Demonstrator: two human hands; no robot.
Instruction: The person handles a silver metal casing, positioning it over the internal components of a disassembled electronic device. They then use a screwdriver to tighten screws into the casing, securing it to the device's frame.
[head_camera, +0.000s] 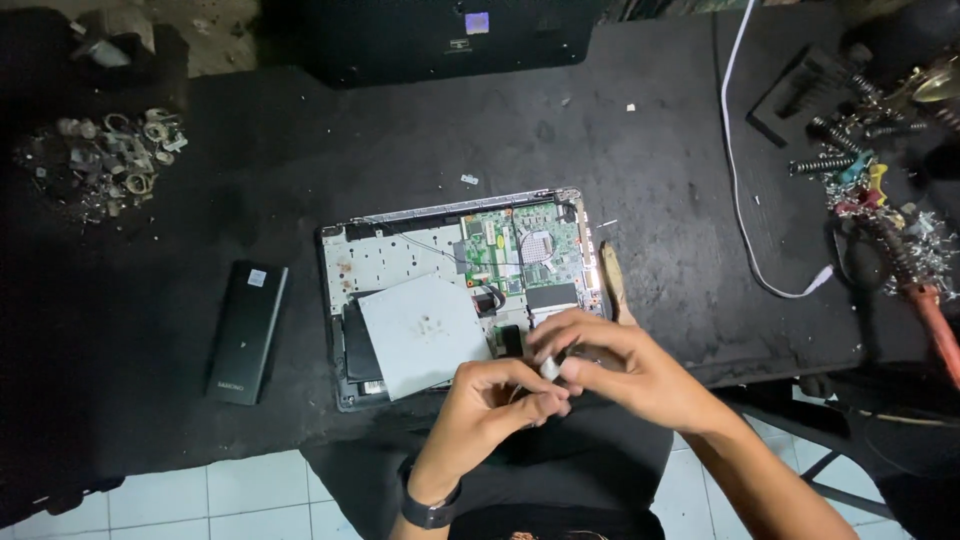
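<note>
An opened laptop chassis (345, 262) lies on the black worktable, its green circuit board (520, 245) exposed at the right and a flat silver drive (420, 335) resting loose across its lower half. My left hand (490, 405) and my right hand (610, 365) meet just in front of the chassis's near right corner. Both pinch a small white part (549, 368) between their fingertips. A dark band sits on my left wrist.
A long black battery pack (247, 332) lies left of the laptop. A pile of small metal parts (105, 160) is at far left. A white cable (745, 200) runs down at the right, beside screwdrivers and tools (880, 190). A wooden-handled tool (613, 280) lies beside the chassis.
</note>
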